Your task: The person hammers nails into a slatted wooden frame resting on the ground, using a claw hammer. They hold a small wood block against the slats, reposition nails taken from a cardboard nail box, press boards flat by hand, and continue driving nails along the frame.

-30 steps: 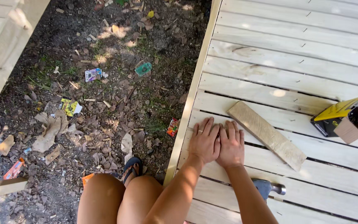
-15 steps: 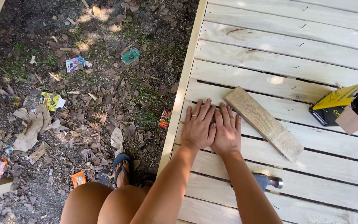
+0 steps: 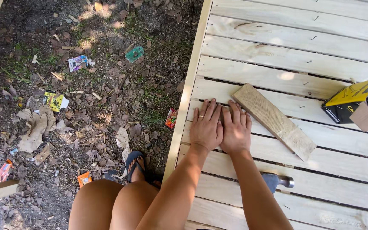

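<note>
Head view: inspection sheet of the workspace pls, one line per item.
Surface: pale plank deck, gaps between boards, small nails scattered.
Job's things: short wood block lying diagonally, beside right hand.
Clutter: yellow-black box; hammer head partly hidden by right forearm.
Grips: left hand and right hand flat on boards, side by side, holding nothing.
Cables: nothing seen.
Surroundings: dirt ground with leaves, litter wrappers; sandalled foot.
</note>
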The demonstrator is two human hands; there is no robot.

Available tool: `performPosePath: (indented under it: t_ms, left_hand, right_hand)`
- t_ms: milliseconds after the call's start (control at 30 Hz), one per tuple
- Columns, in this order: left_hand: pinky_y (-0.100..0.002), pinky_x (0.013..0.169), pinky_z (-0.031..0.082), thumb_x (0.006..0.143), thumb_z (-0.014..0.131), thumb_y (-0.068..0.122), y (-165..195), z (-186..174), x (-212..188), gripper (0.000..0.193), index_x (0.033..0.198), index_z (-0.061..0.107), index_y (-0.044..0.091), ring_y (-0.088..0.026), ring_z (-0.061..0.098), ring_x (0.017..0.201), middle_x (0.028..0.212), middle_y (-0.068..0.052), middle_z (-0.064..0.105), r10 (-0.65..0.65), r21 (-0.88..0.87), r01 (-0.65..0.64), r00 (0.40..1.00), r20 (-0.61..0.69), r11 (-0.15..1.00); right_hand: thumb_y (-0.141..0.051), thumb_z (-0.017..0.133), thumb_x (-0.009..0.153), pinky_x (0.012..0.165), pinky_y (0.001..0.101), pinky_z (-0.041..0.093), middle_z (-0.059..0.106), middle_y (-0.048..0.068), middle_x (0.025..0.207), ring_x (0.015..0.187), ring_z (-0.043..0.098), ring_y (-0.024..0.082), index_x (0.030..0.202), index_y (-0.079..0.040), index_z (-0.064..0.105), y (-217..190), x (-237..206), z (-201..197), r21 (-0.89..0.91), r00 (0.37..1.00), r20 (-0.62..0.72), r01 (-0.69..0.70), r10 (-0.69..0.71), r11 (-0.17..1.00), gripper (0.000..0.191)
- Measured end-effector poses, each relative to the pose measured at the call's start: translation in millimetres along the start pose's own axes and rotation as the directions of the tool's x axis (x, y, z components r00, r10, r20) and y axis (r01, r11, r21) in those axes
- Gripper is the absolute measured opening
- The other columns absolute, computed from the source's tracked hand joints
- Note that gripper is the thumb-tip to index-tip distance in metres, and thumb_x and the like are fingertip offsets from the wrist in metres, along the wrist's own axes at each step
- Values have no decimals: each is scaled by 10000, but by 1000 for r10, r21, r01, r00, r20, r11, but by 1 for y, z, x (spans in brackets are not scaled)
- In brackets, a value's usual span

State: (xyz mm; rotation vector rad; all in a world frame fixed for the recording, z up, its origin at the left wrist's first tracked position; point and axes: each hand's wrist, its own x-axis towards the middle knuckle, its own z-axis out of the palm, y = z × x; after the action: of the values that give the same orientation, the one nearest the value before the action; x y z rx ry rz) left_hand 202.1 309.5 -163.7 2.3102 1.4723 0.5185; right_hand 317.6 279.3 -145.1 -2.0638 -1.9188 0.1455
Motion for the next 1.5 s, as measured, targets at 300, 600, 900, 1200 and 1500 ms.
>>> performPosePath:
  t_ms: [300, 600, 900, 1200, 1500]
  left_hand:
    - [-546, 1245, 7, 1012, 253, 397, 22, 17, -17, 666, 1619, 257, 123, -287, 75, 1589, 1718, -90, 144, -147, -21, 150, 984, 98, 988]
    - [-556, 1242, 23, 1009, 259, 399, 23, 18, -16, 668, 1618, 272, 125, -291, 94, 1582, 1712, -87, 161, -150, -1, 150, 985, 86, 989]
    - [-563, 1249, 36, 1006, 269, 381, 20, 14, -18, 659, 1621, 280, 146, -283, 97, 1598, 1727, -73, 164, -154, -18, 156, 984, 84, 988]
    - [-552, 1249, 9, 1013, 240, 389, 18, 11, -19, 653, 1623, 268, 157, -264, 80, 1590, 1728, -58, 136, -182, -20, 185, 977, 115, 982]
    - [-540, 1263, 66, 1033, 322, 362, 1, 11, -22, 654, 1623, 274, 84, -295, 100, 1595, 1721, -98, 145, -124, -70, 126, 991, 41, 990]
  right_hand:
    - [-282, 553, 911, 1234, 499, 224, 385, 66, 1622, 1492, 356, 302, 1473, -172, 489, 8, -1, 4, 4, 1000, 3, 3, -3, 1000, 576]
    - [-290, 568, 882, 1225, 495, 208, 360, 48, 1611, 1493, 334, 294, 1469, -186, 470, 5, 0, -2, -7, 999, 38, -22, 22, 1000, 604]
    - [-271, 578, 887, 1222, 504, 221, 387, 66, 1611, 1487, 360, 302, 1460, -165, 498, 3, -3, 2, 4, 1000, 19, -14, 14, 1000, 588]
    - [-280, 582, 873, 1215, 513, 218, 398, 86, 1600, 1487, 362, 314, 1443, -155, 509, 0, -2, 2, -1, 1000, 21, 1, -1, 1000, 588]
    - [-279, 602, 836, 1193, 544, 220, 400, 117, 1573, 1453, 362, 329, 1396, -133, 539, -8, 0, 4, 65, 1000, -11, -17, 18, 998, 583]
